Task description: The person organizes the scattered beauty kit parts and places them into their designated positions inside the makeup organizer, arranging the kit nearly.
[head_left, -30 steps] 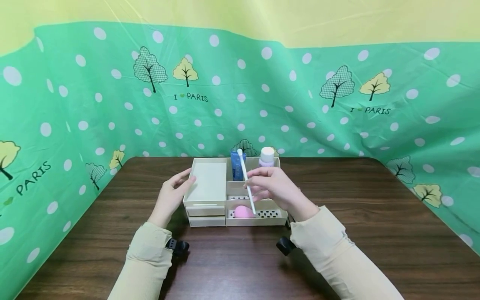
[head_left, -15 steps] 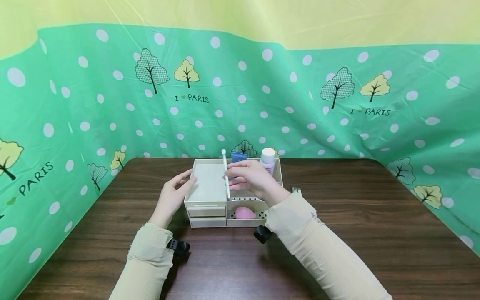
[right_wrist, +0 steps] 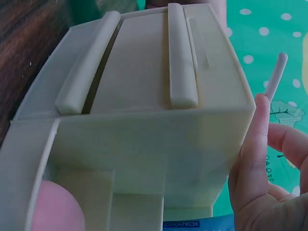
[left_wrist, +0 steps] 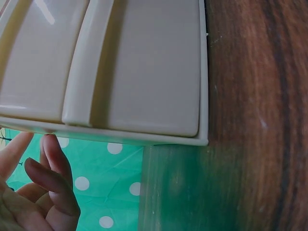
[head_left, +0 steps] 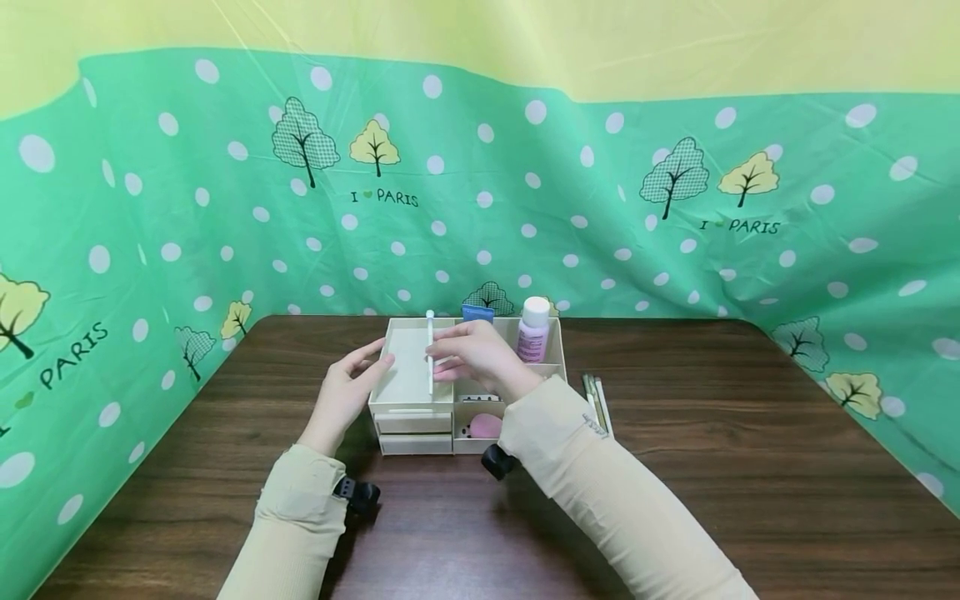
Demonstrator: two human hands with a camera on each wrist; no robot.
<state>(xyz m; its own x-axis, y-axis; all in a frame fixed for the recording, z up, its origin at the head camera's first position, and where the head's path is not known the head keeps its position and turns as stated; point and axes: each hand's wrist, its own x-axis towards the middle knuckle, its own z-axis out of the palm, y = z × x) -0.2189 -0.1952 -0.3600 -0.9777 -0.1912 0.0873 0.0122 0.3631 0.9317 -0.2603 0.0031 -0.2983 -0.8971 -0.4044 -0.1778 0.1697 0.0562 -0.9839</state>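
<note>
A cream desktop organizer (head_left: 408, 354) with two drawers (left_wrist: 153, 72) at its left front stands on the table. My left hand (head_left: 348, 387) touches its left side, fingers fairly straight and thumb at the top edge. My right hand (head_left: 480, 354) pinches a slim white stick (head_left: 431, 354) with a rounded end; its exact kind is unclear. The stick stands nearly upright in the head view, over the organizer's flat top. In the right wrist view only one end of the stick (right_wrist: 276, 77) shows above the fingers.
In the organizer's right compartments are a blue tube (head_left: 477, 312), a white-capped lilac bottle (head_left: 533, 333) and a pink egg-shaped sponge (head_left: 486, 427). Several slim sticks (head_left: 597, 404) lie right of the organizer on the dark wooden table (head_left: 750, 450). A green patterned cloth (head_left: 480, 167) hangs behind.
My right hand has carried the white stick left, from over the right compartments to over the flat top. The slim sticks on the right have come into view. My left hand has stayed put.
</note>
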